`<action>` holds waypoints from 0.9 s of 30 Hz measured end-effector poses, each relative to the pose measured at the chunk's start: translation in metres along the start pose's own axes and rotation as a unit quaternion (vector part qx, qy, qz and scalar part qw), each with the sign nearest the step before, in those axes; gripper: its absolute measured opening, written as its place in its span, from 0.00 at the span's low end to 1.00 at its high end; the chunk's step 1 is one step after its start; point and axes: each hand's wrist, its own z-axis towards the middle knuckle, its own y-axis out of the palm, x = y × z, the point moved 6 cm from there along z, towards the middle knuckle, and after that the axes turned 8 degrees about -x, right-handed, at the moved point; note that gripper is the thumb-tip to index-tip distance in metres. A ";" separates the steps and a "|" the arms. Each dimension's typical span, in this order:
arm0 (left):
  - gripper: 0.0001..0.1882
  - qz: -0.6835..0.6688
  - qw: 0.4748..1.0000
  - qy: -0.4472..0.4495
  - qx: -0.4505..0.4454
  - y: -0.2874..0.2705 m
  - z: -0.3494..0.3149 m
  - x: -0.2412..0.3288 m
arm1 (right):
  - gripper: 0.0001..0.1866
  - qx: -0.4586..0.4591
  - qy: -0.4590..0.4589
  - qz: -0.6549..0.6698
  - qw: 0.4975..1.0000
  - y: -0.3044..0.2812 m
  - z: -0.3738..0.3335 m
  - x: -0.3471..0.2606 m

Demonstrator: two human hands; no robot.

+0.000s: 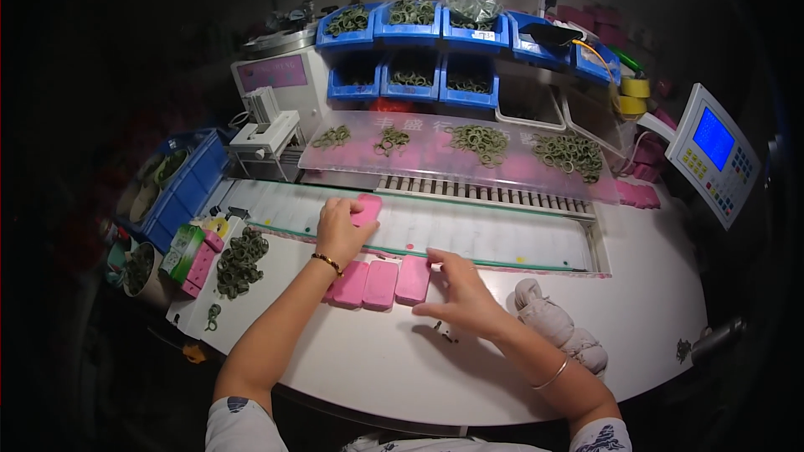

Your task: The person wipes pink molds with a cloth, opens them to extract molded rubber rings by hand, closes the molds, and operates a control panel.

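Note:
My left hand reaches over the white conveyor belt, its fingers closed on a flat pink rectangular block. Near the belt's front edge, a row of similar pink blocks lies on the white table; the left end of the row is partly hidden by my left forearm. My right hand is at the right end of that row, thumb and fingers spread beside the last pink block. Whether a fingertip touches that block I cannot tell. Small dark bits lie just below my right hand.
Green ring-shaped pieces lie in a pile at left and on a clear sheet behind the belt. Blue bins stand at the back. A control panel is at right, with a bundled greyish cloth by my right forearm.

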 end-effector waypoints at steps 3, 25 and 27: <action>0.19 0.032 0.999 -0.009 0.013 -0.003 0.010 -0.011 | 0.45 -0.022 -0.030 -0.080 0.996 0.008 0.007 -0.010; 0.31 -0.616 0.668 0.014 -0.418 0.051 -0.071 0.164 | 0.39 0.137 -0.112 0.179 0.968 -0.075 -0.053 -0.025; 0.37 -0.498 0.798 0.073 -0.330 0.046 -0.069 0.169 | 0.38 0.126 -0.104 0.218 0.962 -0.073 -0.053 -0.018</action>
